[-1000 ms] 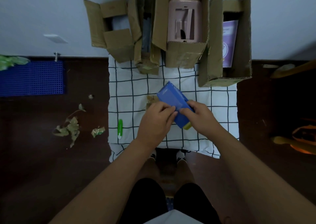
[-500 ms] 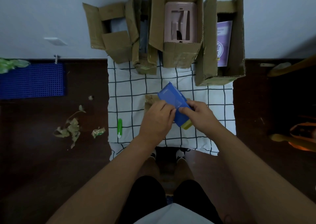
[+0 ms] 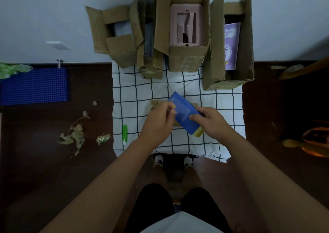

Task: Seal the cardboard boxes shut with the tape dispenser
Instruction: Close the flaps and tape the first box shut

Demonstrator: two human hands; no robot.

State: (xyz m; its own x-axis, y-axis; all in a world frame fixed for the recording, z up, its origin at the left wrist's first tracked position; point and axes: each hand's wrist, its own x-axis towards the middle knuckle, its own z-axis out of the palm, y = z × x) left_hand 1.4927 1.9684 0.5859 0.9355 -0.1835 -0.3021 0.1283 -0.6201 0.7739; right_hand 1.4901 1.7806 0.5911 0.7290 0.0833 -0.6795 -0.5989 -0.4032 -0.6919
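I see the right hand [image 3: 211, 122] clamped around a smooth blue plastic tape dispenser [image 3: 185, 116], the left hand [image 3: 158, 120] pinching at its edge, fingers curled. Both hover over a white grid-checked cloth [image 3: 131, 94]; open corrugated cardboard boxes [image 3: 187, 58] stand behind against a pale wall [image 3: 44, 15], dark floor [image 3: 35, 161] around.

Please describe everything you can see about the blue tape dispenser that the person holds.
The tape dispenser is a flat blue body, plastic by its look, with a yellowish part at its near end. It is held above the checked cloth, tilted, its far end pointing away and to the left. The right hand grips its near right side. The left hand pinches at its left edge, perhaps the tape end, which is too small to tell. A brown cardboard piece lies under it.
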